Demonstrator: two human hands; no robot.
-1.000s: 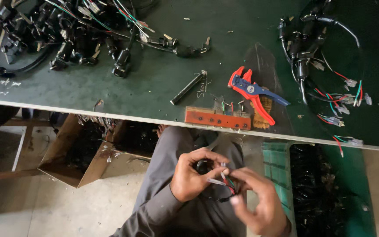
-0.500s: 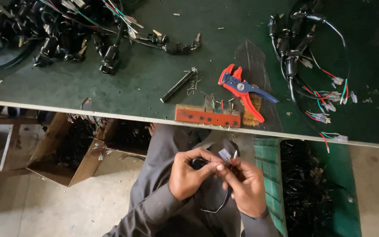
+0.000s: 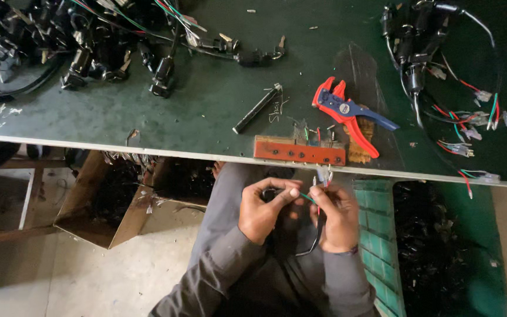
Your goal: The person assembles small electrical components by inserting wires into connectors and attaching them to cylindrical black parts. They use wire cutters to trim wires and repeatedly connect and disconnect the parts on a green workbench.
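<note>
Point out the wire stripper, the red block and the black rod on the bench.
wire stripper (image 3: 347, 109), head view, blue body near the pivot.
red block (image 3: 298, 150), head view, middle of its top face.
black rod (image 3: 256, 110), head view, mid-shaft.

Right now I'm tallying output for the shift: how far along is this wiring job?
Done, it seems: a small bunch of wired black parts lies at the bench's right end. In hand: the left hand and right hand hold one black part with coloured wires over the lap, below the red fixture block. Left: a bigger tangled heap at the left end. The red-and-blue stripper lies idle.
</note>
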